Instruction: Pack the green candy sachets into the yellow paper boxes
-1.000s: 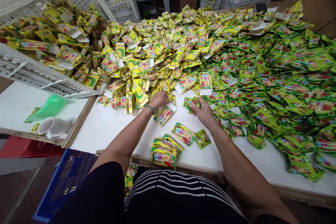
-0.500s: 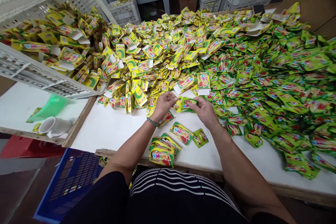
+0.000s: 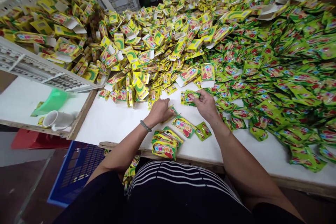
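Note:
My right hand (image 3: 207, 106) pinches a small stack of green candy sachets (image 3: 189, 97) just above the white table (image 3: 110, 126). My left hand (image 3: 159, 112) rests palm down on a yellow carton (image 3: 172, 111) lying on the table, fingers curled over it. In front of my hands lie a filled carton (image 3: 183, 126), a loose green sachet (image 3: 202, 131) and a small stack of filled cartons (image 3: 165, 145) at the table's near edge. A big heap of flat yellow cartons (image 3: 147, 49) spreads behind my left hand. A heap of green sachets (image 3: 275, 63) covers the right side.
A tipped white crate (image 3: 39, 73) spills cartons at the left. Below it a lower white surface holds a white cup (image 3: 56, 119) and a green scoop (image 3: 52, 99). A blue crate (image 3: 76, 168) stands on the floor by my left leg. More white crates stand at the back.
My left hand has come away from the sachets and dropped onto a carton on the table. My right hand keeps the sachets, slightly raised. The view has tilted downward.

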`<state>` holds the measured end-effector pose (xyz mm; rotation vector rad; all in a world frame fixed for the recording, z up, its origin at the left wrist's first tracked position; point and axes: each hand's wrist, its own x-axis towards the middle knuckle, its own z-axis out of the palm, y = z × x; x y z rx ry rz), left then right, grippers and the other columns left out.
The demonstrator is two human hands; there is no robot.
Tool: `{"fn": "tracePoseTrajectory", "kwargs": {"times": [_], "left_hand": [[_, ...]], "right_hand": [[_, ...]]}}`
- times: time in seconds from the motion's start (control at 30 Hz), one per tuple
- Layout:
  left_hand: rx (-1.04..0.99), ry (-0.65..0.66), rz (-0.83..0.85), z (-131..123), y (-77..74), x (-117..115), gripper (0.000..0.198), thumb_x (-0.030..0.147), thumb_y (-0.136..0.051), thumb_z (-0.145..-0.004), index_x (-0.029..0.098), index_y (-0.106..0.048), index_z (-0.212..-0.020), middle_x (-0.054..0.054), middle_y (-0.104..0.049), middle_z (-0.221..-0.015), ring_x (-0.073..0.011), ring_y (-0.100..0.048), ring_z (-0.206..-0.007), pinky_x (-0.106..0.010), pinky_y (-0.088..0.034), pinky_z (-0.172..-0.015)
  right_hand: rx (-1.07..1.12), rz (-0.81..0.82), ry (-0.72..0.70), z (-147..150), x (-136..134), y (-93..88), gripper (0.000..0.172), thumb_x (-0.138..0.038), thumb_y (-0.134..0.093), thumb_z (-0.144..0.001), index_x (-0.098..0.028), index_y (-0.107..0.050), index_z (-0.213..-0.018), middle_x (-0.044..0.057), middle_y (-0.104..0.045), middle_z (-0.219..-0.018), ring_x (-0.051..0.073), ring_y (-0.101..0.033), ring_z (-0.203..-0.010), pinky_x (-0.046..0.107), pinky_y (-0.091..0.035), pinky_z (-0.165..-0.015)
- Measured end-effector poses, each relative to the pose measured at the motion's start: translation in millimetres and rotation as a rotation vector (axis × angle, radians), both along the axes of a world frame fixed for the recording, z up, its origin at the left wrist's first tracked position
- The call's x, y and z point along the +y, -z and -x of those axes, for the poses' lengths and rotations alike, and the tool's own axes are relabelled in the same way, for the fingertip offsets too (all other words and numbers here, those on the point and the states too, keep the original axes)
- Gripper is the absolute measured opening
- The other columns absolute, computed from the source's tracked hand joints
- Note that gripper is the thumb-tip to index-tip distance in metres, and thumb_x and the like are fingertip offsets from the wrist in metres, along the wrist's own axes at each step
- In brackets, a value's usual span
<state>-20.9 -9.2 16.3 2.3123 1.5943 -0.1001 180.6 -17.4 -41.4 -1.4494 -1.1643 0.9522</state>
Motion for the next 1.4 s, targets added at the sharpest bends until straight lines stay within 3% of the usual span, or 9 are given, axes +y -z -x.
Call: {"fn": "tracePoseTrajectory", "kwargs": {"times": [0.17,0.37,0.5,0.63,0.7,0.83,0.97,1.23,1.4], "left_hand": [[-0.03,-0.039,-0.023,4.2,7.8,1.9,0.05,0.047,-0.071,-0.074,0.013,-0.06,-0.108,-0.014,-0.062,-0.103,-0.027,-0.06,-0.095,-0.033,-0.044,-0.077],[0.016,-0.104,0.091,21.3,3.6,-4.7,0.046,0.053,-0.076,-0.064,0.016,-0.058,-0.084,-0.009,-0.062,-0.088,-0.0247,-0.059,-0.085,-0.03,-0.04,-0.068],[-0.262,-0.339,0.087,22.1,6.1,-0.5,0.045,0.052,-0.074,-0.066,0.018,-0.056,-0.09,-0.001,-0.059,-0.07,-0.0184,-0.055,-0.067,-0.027,-0.034,-0.058],[-0.825,-0.283,0.239,8.6,11.3,10.5,0.049,0.051,-0.078,-0.059,0.017,-0.061,-0.089,-0.001,-0.066,-0.077,-0.0156,-0.058,-0.068,-0.026,-0.041,-0.062],[-0.979,-0.252,0.319,0.1,12.5,14.6,0.047,0.05,-0.08,-0.058,0.015,-0.065,-0.085,-0.003,-0.068,-0.081,-0.0155,-0.06,-0.069,-0.027,-0.044,-0.063],[-0.999,-0.229,0.424,-10.2,12.6,17.1,0.045,0.046,-0.083,-0.055,0.013,-0.069,-0.082,-0.004,-0.069,-0.078,-0.0148,-0.06,-0.067,-0.025,-0.045,-0.061],[-0.979,-0.182,0.571,-13.0,13.4,14.8,0.044,0.04,-0.087,-0.051,0.014,-0.071,-0.083,-0.002,-0.071,-0.078,-0.0145,-0.061,-0.067,-0.025,-0.047,-0.061],[-1.245,-0.464,0.676,-17.0,25.8,6.3,0.046,0.034,-0.089,-0.048,0.013,-0.069,-0.082,-0.001,-0.072,-0.072,-0.0114,-0.061,-0.057,-0.024,-0.048,-0.058],[-1.283,-0.461,0.666,-15.8,30.1,2.0,0.044,0.033,-0.089,-0.05,0.013,-0.067,-0.083,-0.002,-0.073,-0.076,-0.0129,-0.064,-0.064,-0.024,-0.049,-0.061]], "right_hand": [[0.12,-0.012,0.102,1.4,4.6,6.9,0.03,-0.044,-0.066,-0.071,-0.022,-0.054,-0.087,-0.01,-0.036,-0.052,0.011,-0.038,-0.049,0.026,-0.038,-0.052],[0.08,-0.005,0.038,-0.9,4.5,7.7,0.029,-0.043,-0.067,-0.071,-0.022,-0.053,-0.087,-0.008,-0.045,-0.057,0.012,-0.042,-0.053,0.027,-0.038,-0.053],[0.096,-0.058,0.016,2.0,2.8,5.9,0.027,-0.042,-0.066,-0.074,-0.023,-0.053,-0.089,-0.007,-0.042,-0.056,0.012,-0.04,-0.052,0.026,-0.036,-0.051],[0.052,-0.109,0.024,-2.1,4.6,3.0,0.026,-0.043,-0.062,-0.077,-0.025,-0.053,-0.093,-0.007,-0.039,-0.057,0.013,-0.04,-0.053,0.027,-0.035,-0.052],[-0.05,-0.099,-0.031,-8.6,5.4,-0.5,0.022,-0.042,-0.061,-0.079,-0.025,-0.054,-0.091,-0.007,-0.036,-0.055,0.013,-0.037,-0.051,0.028,-0.032,-0.051],[-0.218,-0.071,-0.192,-22.6,4.3,-10.8,0.018,-0.038,-0.059,-0.08,-0.023,-0.057,-0.088,-0.006,-0.038,-0.054,0.014,-0.037,-0.052,0.028,-0.029,-0.052],[-0.259,-0.095,-0.208,-24.4,2.6,-17.2,0.018,-0.037,-0.058,-0.08,-0.022,-0.059,-0.091,-0.004,-0.045,-0.059,0.014,-0.041,-0.055,0.028,-0.031,-0.055],[-0.266,-0.103,-0.223,-18.1,3.1,-13.4,0.021,-0.039,-0.061,-0.08,-0.022,-0.063,-0.093,-0.004,-0.049,-0.058,0.015,-0.043,-0.054,0.028,-0.034,-0.054],[-0.26,-0.084,-0.292,-15.6,0.6,-18.9,0.014,-0.032,-0.063,-0.078,-0.022,-0.065,-0.086,-0.002,-0.058,-0.065,0.014,-0.047,-0.057,0.028,-0.036,-0.055]]}}
